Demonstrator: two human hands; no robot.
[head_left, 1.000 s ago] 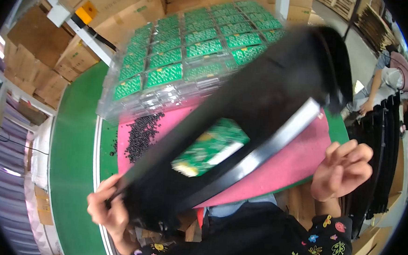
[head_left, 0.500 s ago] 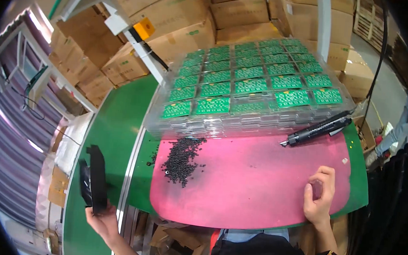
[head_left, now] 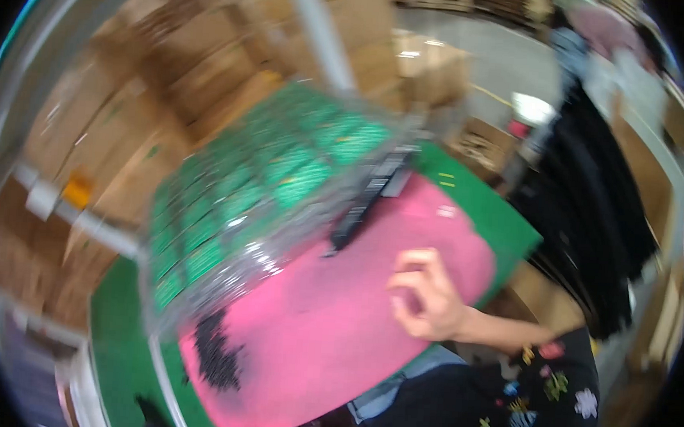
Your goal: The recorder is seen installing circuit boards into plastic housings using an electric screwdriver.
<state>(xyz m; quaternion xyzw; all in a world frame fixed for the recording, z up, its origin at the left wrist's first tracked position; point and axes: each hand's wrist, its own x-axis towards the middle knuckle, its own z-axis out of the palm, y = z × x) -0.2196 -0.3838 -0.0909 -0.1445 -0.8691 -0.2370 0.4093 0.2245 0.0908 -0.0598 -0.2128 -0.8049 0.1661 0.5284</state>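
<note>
My right hand (head_left: 429, 299) hovers over the right part of a pink mat (head_left: 312, 321). Its fingers are loosely curled, with a gap to the thumb, and nothing shows between them. Beyond it a black electric screwdriver (head_left: 370, 203) lies across the mat's far edge, against stacked clear plastic trays. Green circuit boards (head_left: 297, 181) fill the top tray in rows. Small black screws (head_left: 216, 354) form a pile at the mat's left end. At the lower left edge part of a black piece (head_left: 155, 419) shows, blurred; my left hand is out of the picture.
A green worktop (head_left: 468, 198) surrounds the mat, with a metal rail (head_left: 168, 387) on the left. Cardboard boxes (head_left: 186, 71) are stacked behind the trays, near a grey post (head_left: 322, 32). A person (head_left: 603, 42) is at the far right, beyond black cloth (head_left: 593, 213).
The view has swung right and turned, blurring the picture. My left hand, which held the black piece, has left the view. My right hand stays loosely curled over the mat.
</note>
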